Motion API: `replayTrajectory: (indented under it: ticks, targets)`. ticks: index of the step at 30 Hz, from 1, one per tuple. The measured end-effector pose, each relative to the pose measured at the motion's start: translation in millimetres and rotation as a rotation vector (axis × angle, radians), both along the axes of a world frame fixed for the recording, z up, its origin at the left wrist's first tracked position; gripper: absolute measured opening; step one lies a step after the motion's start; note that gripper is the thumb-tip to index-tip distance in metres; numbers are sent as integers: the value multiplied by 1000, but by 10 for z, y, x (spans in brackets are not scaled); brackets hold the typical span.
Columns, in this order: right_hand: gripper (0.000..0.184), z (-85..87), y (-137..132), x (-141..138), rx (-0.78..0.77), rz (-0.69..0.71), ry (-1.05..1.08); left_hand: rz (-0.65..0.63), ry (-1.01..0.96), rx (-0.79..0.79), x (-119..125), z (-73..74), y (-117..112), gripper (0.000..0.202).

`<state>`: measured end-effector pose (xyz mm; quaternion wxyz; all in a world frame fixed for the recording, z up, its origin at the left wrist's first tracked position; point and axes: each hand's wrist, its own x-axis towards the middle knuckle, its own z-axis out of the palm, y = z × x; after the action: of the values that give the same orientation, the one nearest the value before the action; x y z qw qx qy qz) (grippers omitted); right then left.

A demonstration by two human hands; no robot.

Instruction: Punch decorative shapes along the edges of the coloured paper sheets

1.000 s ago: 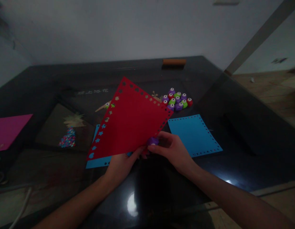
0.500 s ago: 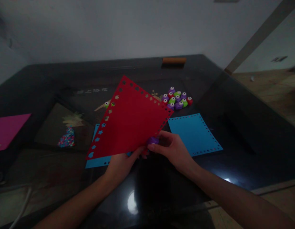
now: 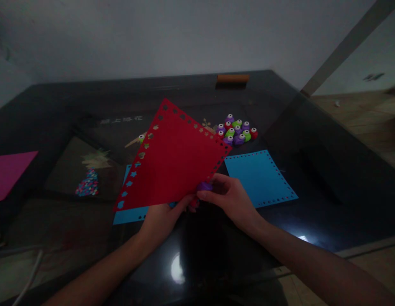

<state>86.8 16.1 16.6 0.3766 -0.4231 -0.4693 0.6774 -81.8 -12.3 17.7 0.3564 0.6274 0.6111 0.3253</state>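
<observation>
Evidently both hands are at work along the near edge of a red sheet of paper (image 3: pixel 174 161), which stands tilted just ahead of the fingers. I note the left hand (image 3: pixel 160 217) partly covered by the sheet, thumb extended toward the right fingers; its other fingers are hidden, so how far they are spread, and on what, I cannot tell. The right hand (image 3: pixel 231 195) is closed about a purple punch (image 3: pixel 204 186), thumb and bent fingers meeting on it with little gap. The paper should prove light and flexible, liable to crease or tear beside its cut-outs; the plain middle or an unpunched margin seems the sounder hold. The punch looks hard and smooth, light enough for one hand, best pinched across its body. Beyond the right fingers sit more punches (image 3: pixel 237 131); just beside that hand lies a blue sheet (image 3: pixel 259 176).
</observation>
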Motion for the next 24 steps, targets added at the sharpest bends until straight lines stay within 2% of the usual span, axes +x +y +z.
replayTrajectory:
  ticks: [9,17,24]
  targets:
    - [25,2,-1,0,14,-4,11,-5,8,-25,6,23,7,25]
    - [25,4,2,-6,-10,-15,34,6,-14,-14,1,-32,5,23]
    - [25,5,16,-11,11,7,53,-16,25,6,-5,-21,2,23]
